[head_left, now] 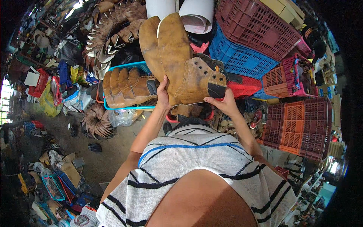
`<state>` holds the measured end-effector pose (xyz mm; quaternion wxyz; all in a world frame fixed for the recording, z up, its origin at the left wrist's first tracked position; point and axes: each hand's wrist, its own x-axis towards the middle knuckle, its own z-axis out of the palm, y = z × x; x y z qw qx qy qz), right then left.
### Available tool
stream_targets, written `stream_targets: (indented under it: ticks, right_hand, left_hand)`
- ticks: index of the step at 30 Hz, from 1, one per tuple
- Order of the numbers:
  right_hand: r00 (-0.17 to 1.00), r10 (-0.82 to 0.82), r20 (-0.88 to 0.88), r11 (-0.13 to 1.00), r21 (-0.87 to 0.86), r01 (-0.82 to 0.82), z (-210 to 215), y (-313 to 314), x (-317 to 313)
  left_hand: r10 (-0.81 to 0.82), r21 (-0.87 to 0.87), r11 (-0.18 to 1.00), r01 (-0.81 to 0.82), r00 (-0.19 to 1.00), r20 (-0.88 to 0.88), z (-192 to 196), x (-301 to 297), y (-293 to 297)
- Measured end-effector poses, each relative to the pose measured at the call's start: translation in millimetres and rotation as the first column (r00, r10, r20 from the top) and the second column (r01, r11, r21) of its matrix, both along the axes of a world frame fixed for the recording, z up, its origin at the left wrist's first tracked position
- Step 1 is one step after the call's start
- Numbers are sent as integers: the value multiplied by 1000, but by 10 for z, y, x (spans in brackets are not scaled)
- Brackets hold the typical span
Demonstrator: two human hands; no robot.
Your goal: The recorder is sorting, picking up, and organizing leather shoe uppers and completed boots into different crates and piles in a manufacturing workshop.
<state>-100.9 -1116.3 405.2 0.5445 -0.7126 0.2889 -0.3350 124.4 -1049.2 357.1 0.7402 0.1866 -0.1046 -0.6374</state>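
Between my two hands is a pair of tan leather boot uppers (174,56), one lying partly over the other, with dark smudges, metal eyelets and a black patch at the ankle end. My left hand (163,95) grips their lower left edge, thumb on the leather and fingers mostly hidden beneath. At the right, my right hand (224,103) pinches the corner by the black patch. Just left of my left hand, a row of similar stacked boot uppers (126,89) lies in a turquoise basket (130,109). Below the held pair, more brown leather (187,110) shows in a red container.
Stacked blue (242,53) and maroon crates (253,22) stand at the far right, with orange and maroon crates (293,126) nearer. White rolls (196,15) and bundled leather pieces (113,30) are at the back. A ring of brown leather pieces (97,121) lies on the floor.
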Motion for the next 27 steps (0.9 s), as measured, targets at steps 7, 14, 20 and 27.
stream_targets:
  ticks: [7,14,20,27]
  right_hand:
    - [986,-163,-45,903,395,167,-342,79,-222]
    - [945,-279,-169,750,577,324,-983,248,-856]
    - [734,-676,-63,541,634,552,-811,531,-1657]
    - [395,-911,-119,320,400,859,-1261,864,-2584]
  left_hand:
    - [-33,155,988,15,993,113,-336,-229,-89]
    - [-226,450,893,19,884,410,-633,-605,-318]
    - [-295,316,945,77,613,733,-1090,-416,-998]
    - [201,-257,966,-14,-583,787,-1405,-654,-1594]
